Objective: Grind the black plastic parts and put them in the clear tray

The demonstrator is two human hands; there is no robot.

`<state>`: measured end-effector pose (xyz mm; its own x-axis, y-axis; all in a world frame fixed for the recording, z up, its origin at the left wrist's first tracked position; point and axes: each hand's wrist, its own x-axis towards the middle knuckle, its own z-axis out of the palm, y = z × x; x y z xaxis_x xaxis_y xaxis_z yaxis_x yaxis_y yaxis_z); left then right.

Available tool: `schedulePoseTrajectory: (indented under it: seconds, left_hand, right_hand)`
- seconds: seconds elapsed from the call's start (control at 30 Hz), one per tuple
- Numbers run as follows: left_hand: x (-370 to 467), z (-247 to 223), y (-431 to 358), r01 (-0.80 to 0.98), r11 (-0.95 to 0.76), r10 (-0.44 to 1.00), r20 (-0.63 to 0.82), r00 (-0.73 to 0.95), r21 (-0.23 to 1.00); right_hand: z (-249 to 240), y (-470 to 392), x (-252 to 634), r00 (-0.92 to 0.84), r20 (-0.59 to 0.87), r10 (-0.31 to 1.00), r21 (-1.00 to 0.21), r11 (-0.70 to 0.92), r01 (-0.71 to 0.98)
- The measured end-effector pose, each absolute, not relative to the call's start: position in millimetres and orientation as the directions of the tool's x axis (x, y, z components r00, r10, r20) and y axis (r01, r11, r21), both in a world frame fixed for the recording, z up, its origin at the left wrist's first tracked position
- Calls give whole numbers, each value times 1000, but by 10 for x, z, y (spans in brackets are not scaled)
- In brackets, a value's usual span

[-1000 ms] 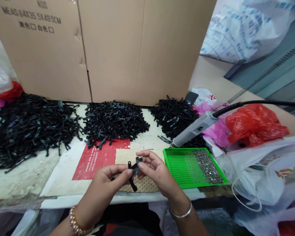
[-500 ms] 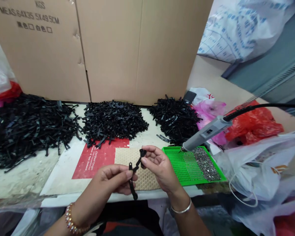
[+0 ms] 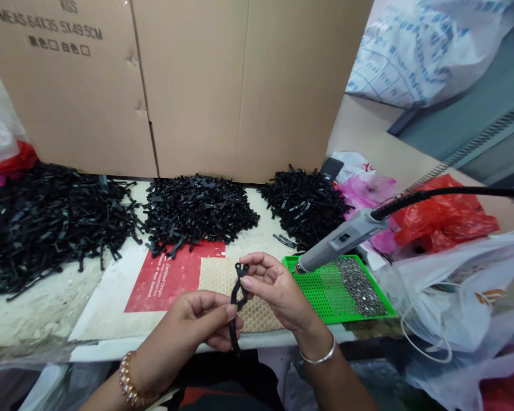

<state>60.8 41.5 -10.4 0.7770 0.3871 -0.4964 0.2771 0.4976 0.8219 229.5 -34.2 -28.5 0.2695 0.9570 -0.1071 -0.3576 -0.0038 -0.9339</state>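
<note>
Thin black link strips (image 3: 233, 325), crossed so that a small diamond-shaped gap shows between them, are held upright over the tan honeycomb pad (image 3: 257, 317). My left hand (image 3: 201, 319) pinches their lower part between thumb and fingers, and one long strip hangs down below it. Two round ends with holes stick up at the top, where my right hand (image 3: 274, 288) pinches the upper part. Whether the strips are fastened together I cannot tell. To the right, a grey electric screwdriver (image 3: 342, 240) hangs at a slant, its tip over the green tray (image 3: 289, 268).
Behind my hands lie three heaps of black strips: left (image 3: 55, 222), middle (image 3: 201, 208) and right (image 3: 308, 205). Small metal fasteners (image 3: 362, 288) fill the tray's right part. A tall cardboard box (image 3: 197, 85) stands behind. Plastic bags (image 3: 445, 217) crowd the right side.
The black strips, spread apart at an angle before, now lie crossed and aligned upright between my hands. The screwdriver has swung a little left and down.
</note>
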Motion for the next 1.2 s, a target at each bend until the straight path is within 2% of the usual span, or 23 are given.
schedulePoseTrajectory:
  seconds: [0.3, 0.53, 0.8, 1.2]
  left_hand:
    - [643, -74, 451, 278, 446, 430, -476, 767, 851]
    - [689, -65, 437, 292, 464, 448, -506, 737, 836]
    - [690, -114, 426, 236, 499, 432, -476, 766, 834]
    - [710, -106, 439, 229, 528, 449, -498, 742, 818]
  right_hand:
    - [-304, -319, 2325, 269, -124, 955, -930, -17, -367]
    - [-346, -332, 2294, 326, -107, 939, -947, 4, -320]
    - [-397, -329, 2271, 350, -73, 934, -957, 34, -288]
    - [-442, -299, 2269, 327, -73, 942, -936, 49, -350]
